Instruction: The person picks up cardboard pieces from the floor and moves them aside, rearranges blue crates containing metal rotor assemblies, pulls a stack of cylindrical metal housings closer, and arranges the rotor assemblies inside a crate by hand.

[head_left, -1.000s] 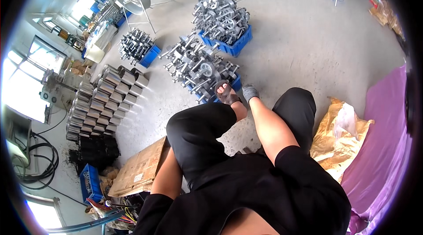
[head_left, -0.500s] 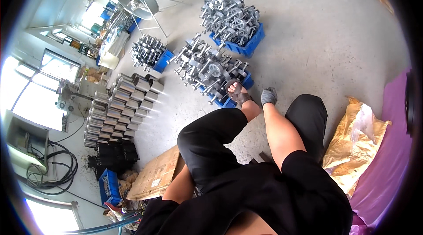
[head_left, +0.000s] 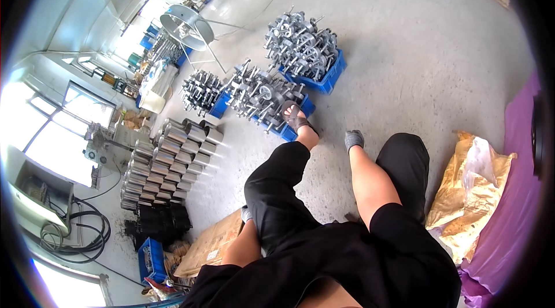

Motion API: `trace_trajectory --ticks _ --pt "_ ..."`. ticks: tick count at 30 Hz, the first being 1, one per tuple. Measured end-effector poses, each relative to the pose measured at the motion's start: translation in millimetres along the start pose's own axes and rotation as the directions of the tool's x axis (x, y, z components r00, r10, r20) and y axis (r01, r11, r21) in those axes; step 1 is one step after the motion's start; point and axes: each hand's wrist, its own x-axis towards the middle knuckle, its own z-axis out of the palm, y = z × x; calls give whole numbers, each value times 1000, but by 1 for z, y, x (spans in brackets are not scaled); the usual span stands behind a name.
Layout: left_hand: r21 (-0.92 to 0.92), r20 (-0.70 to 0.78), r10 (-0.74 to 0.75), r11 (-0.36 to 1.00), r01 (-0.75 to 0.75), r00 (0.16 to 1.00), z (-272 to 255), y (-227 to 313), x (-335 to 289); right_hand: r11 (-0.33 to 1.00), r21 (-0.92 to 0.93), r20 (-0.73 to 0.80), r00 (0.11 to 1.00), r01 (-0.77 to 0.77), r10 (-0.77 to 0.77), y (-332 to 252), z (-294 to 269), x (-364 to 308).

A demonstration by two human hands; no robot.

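My right hand (head_left: 354, 140), in a grey glove, hangs in front of my right knee. Its fingers look curled together, with nothing seen in them. Of my left hand (head_left: 246, 214) only a bit of grey glove shows beside my left thigh; its fingers are hidden. Neither hand touches any of the parts in view. Nearest ahead is a blue crate (head_left: 284, 131) heaped with grey metal wheel-and-shaft parts (head_left: 263, 95). My sandalled left foot (head_left: 298, 118) overlaps that crate's near side in the picture.
Another heaped blue crate (head_left: 329, 77) stands farther ahead, and a smaller heap (head_left: 201, 91) to the left. Stacked shiny metal cylinders (head_left: 167, 163), a cardboard box (head_left: 211, 241) and a drum fan (head_left: 186, 28) line the left side. A yellow sack (head_left: 468, 198) lies by a purple cover (head_left: 509, 215) at right.
The view has shifted, so the crates and cylinders sit lower in the picture. A bit of my left glove has come into sight beside my thigh. My right hand still hangs down.
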Motion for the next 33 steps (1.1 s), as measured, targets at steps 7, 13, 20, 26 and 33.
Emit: trace_trajectory --ticks 7,13,20,26,33 --pt "83 -110 4 997 5 994 -14 -34 16 999 -49 109 994 7 -1 -26 -7 -13" --pt "-339 -158 -187 933 124 970 -10 5 -35 924 -328 141 977 197 -158 -9 -38 8" --pt "-593 -156 -240 798 103 958 -70 -14 -98 882 -242 137 914 405 -382 -24 -32 44" --pt "-603 -160 -261 789 115 952 -30 -42 -117 223 -675 351 572 703 -741 -5 -26 80" --pt "-548 11 -259 806 222 966 24 -93 -154 997 -72 604 796 11 35 -5 -28 -10"
